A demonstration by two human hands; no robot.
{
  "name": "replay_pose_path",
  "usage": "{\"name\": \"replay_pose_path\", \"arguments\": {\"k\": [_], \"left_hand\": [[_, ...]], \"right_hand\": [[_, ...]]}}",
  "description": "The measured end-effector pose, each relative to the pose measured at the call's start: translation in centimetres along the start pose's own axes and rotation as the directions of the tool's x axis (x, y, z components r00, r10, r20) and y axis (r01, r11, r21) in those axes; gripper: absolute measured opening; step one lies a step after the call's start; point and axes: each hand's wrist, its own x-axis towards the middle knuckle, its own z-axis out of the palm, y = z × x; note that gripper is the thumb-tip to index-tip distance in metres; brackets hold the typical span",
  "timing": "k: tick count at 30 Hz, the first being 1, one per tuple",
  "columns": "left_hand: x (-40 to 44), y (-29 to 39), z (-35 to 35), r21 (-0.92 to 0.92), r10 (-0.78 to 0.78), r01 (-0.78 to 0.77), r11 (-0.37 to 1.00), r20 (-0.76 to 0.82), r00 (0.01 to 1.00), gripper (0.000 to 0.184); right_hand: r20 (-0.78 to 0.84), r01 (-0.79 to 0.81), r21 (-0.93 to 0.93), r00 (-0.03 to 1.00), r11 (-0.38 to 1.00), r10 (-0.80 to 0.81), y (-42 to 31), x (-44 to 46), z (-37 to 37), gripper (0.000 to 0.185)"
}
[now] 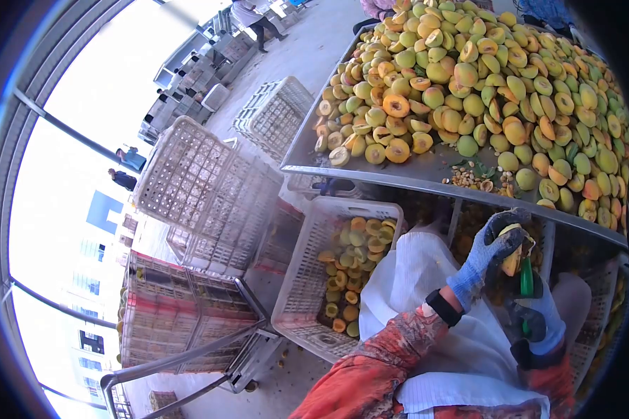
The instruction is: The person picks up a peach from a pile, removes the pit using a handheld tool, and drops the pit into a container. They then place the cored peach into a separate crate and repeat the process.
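My left hand [495,246], in a blue-and-dark work glove, is closed around a cut yellow peach [511,262]. Just below and to the right, my right hand [544,318], gloved too, grips a green-handled pitting tool [526,278]. The tool's thin metal end meets the fruit, though its exact shape is hard to make out. Both hands are over my lap, in front of the metal table's near edge. A white cloth [419,279] covers my legs.
A metal table [398,179] bears a large heap of halved peaches [468,91], with loose pits [472,178] near its edge. A white crate [293,300] left of my lap contains peach halves. Stacked crates [203,181] and a metal frame [182,356] stand further left. People are in the background.
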Motion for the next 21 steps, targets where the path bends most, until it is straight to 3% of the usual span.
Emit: {"name": "replay_pose_path", "arguments": {"k": [1,3,5,6,7,8,9,10,11,13,15,16,18,19,21], "left_hand": [[-0.1,0.7,0.2,-0.030,-0.001,0.001,1.000,-0.015,1.000,0.040],[0.1,1.2,0.3,-0.153,-0.033,0.034,0.988,0.010,0.999,0.044],[0.3,2.0,1.1,-0.271,-0.083,0.114,0.956,0.123,0.989,0.050],[0.5,2.1,1.3,-0.264,-0.102,0.124,0.957,0.095,0.990,0.056],[0.6,2.0,1.5,-0.204,-0.104,0.114,0.972,0.062,0.993,0.065],[0.8,2.3,1.5,-0.225,-0.164,0.181,0.957,0.092,0.982,0.071],[0.9,2.2,1.6,-0.185,-0.172,0.181,0.966,0.065,0.983,0.072],[1.1,2.1,1.7,-0.187,-0.194,0.210,0.960,0.102,0.976,0.068],[1.2,1.7,1.7,-0.198,-0.276,0.281,0.939,0.053,0.960,0.064],[1.3,1.2,1.2,-0.210,-0.362,0.356,0.910,0.013,0.932,0.061],[1.3,0.6,0.5,0.063,-0.444,0.448,0.892,-0.069,0.893,0.057],[1.4,0.2,0.5,0.060,-0.450,0.453,0.889,-0.061,0.891,0.057],[1.3,-0.3,0.5,-0.046,-0.355,0.353,0.935,-0.057,0.933,0.054],[1.2,-0.3,0.8,-0.045,-0.359,0.357,0.933,-0.057,0.932,0.054],[1.3,-0.1,1.8,-0.136,-0.392,0.377,0.916,-0.111,0.913,0.051]], "right_hand": [[-0.017,0.003,0.001,1.000,1.000,-0.003,0.0,0.0,-0.1,0.053],[0.141,-0.070,0.137,0.989,0.988,0.050,-0.3,-0.2,-0.4,0.055],[0.121,0.031,0.196,0.991,0.980,-0.055,-2.2,-0.5,2.2,0.049],[0.125,-0.021,0.014,0.992,1.000,0.019,-3.5,-1.2,2.2,0.042],[-0.004,0.136,-0.305,0.990,0.943,-0.144,-3.3,-1.5,2.4,0.043],[-0.052,0.204,-0.616,0.953,0.761,-0.298,-2.7,-1.0,2.2,0.045],[-0.118,0.171,-0.621,0.944,0.765,-0.307,-2.0,-0.8,1.5,0.045],[-0.013,0.245,-0.880,0.845,0.408,-0.534,-1.2,-0.5,0.9,0.042],[0.188,0.220,-0.975,0.729,-0.034,-0.658,-0.6,-0.3,0.4,0.040],[0.118,0.133,-0.991,0.760,-0.026,-0.639,-0.2,-0.4,0.0,0.040],[0.053,0.101,-0.994,0.786,0.044,-0.616,0.3,-0.2,-0.8,0.044],[0.044,0.091,-0.995,0.786,0.044,-0.617,0.3,-0.3,-0.8,0.044],[0.054,0.218,-0.964,0.725,0.154,-0.687,0.3,-0.4,-0.5,0.043],[0.050,0.216,-0.964,0.726,0.158,-0.686,0.3,-0.4,-0.3,0.043],[-0.019,0.228,-0.920,0.785,0.318,-0.619,-0.2,-0.5,-0.4,0.041]]}}
